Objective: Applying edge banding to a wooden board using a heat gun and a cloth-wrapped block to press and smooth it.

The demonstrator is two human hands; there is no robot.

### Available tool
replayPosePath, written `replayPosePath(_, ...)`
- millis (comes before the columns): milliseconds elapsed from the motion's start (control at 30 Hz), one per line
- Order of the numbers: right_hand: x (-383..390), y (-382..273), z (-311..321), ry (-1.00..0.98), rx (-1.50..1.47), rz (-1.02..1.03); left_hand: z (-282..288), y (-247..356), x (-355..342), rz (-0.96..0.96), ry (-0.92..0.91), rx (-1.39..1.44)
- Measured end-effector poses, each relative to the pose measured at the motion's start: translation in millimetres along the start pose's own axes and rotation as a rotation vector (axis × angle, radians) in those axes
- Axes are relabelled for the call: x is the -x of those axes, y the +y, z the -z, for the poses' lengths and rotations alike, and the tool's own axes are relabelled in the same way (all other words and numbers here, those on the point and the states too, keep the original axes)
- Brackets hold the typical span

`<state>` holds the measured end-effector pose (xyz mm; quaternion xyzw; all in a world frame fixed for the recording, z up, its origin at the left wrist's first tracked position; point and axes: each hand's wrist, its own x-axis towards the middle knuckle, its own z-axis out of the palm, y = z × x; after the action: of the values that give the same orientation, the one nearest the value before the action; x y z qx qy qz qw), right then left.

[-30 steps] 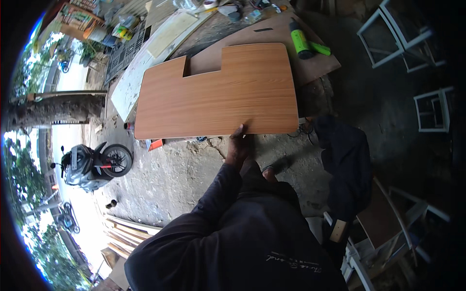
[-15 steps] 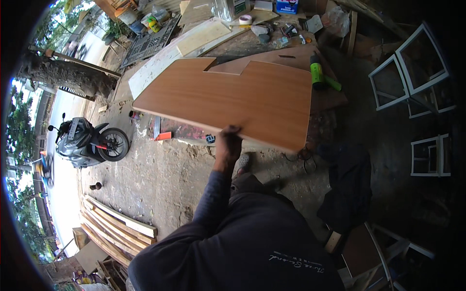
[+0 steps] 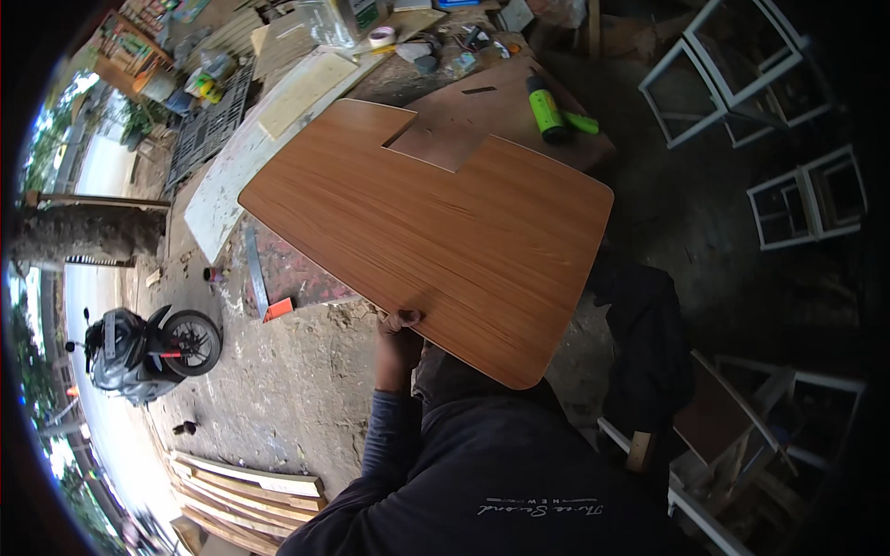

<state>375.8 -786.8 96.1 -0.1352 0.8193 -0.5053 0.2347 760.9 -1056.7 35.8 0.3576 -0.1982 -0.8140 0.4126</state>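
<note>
A large wood-grain panel [image 3: 445, 241] with rounded corners and a pale edge slants across the middle of the view. Its far edge has an angular notch, through which a browner board beneath shows. My left hand [image 3: 399, 338] is closed on the panel's near edge, with fingers curled over the top face. My right hand does not show; the panel or the dark area beside it may hide it. Past the panel's far right side, a black-and-green bottle [image 3: 544, 111] lies on the brown board [image 3: 454, 120]. A metal square with an orange handle [image 3: 277, 309] lies left of the panel.
A whitish board [image 3: 218, 208] and a tape roll [image 3: 381, 37] are on the cluttered worktable. A motorcycle [image 3: 139, 347] stands at left, above stacked timber strips [image 3: 246, 491]. White frames [image 3: 732, 69] stand at right, and dark cloth [image 3: 654, 343] hangs near the panel's right side.
The panel has come nearer to my body and turned clockwise, its right end dropping toward my lap. My left hand moved nearer and left with it, still gripping. The whole view has shifted too.
</note>
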Motion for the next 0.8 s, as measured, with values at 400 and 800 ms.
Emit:
replayPosePath(400, 202.9, 86.7, -94.4, 0.235, -0.025, -0.284, 140.3, -2.3, -90.7, 0.412, -0.311, -0.159)
replayPosePath(800, 281.7, 131.7, -241.1, 0.291, -0.033, -0.316, 102.0, 57.6, -95.5, 0.981, -0.383, -1.361)
